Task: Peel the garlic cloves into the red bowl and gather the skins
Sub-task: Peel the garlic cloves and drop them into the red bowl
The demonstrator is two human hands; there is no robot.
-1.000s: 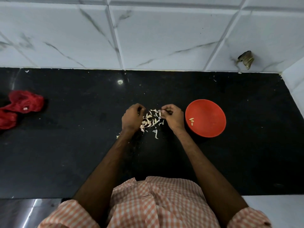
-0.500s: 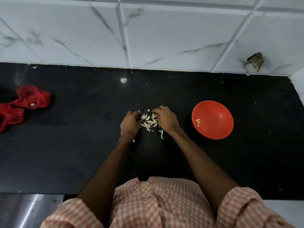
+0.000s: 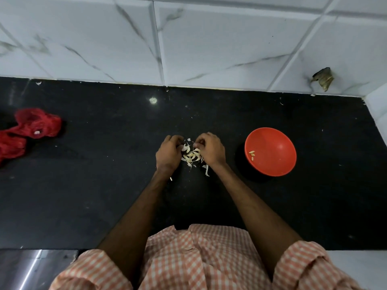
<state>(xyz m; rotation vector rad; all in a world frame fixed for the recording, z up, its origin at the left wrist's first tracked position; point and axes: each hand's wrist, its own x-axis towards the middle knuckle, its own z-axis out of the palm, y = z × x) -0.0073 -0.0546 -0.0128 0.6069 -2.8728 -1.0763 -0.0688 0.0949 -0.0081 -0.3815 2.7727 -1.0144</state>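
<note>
handling: garlic pile (image 3: 191, 154) likely light, skins papery, cloves slippery
hold: pinch clove tip
left hand (image 3: 168, 152): curled at pile, grasp unclear
right hand (image 3: 211, 150): curled, grasp unclear

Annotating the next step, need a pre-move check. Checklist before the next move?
1. Bowl upright on the counter, right of the right hand: ok.
2. Cloves in bowl: ok, a few.
3. Skins in one pile: not ok, some lie apart near the wrists.
4. Clove in the grip of left hand or right: cannot tell, curled fingers hide it.
5. Counter between right hand and bowl bare: ok.
</note>
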